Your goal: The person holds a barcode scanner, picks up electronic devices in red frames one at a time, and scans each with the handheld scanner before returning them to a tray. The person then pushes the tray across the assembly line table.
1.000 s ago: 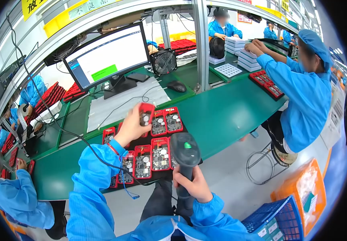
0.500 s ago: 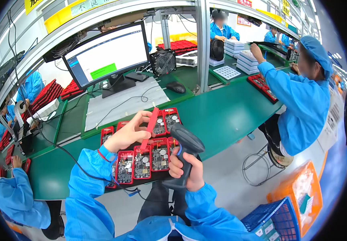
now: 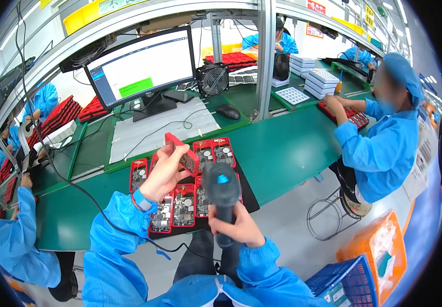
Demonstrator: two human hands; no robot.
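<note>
My left hand (image 3: 160, 175) grips a red-framed circuit board case (image 3: 189, 159) by its edges, lifted and tilted above the others. A black handheld barcode scanner (image 3: 221, 187) is in my right hand (image 3: 240, 226), fingers wrapped round its handle. Its head is upright, just right of the lifted case and apart from it. Beneath both hands, several red cases with exposed boards (image 3: 183, 205) lie in rows on a black mat (image 3: 250, 197). The scanner and my left hand hide part of these rows.
A monitor (image 3: 144, 64) stands behind the cases, with a mouse (image 3: 228, 111) and small fan (image 3: 213, 80) nearby. A cable (image 3: 80, 190) crosses my left sleeve. Co-workers sit left and right (image 3: 379, 133). Blue (image 3: 354, 281) and orange bins (image 3: 392, 256) stand at lower right.
My left hand has turned the case from nearly edge-on so its board side shows more. The scanner has moved left and swung upright. The right co-worker's raised hand has come down to a red case.
</note>
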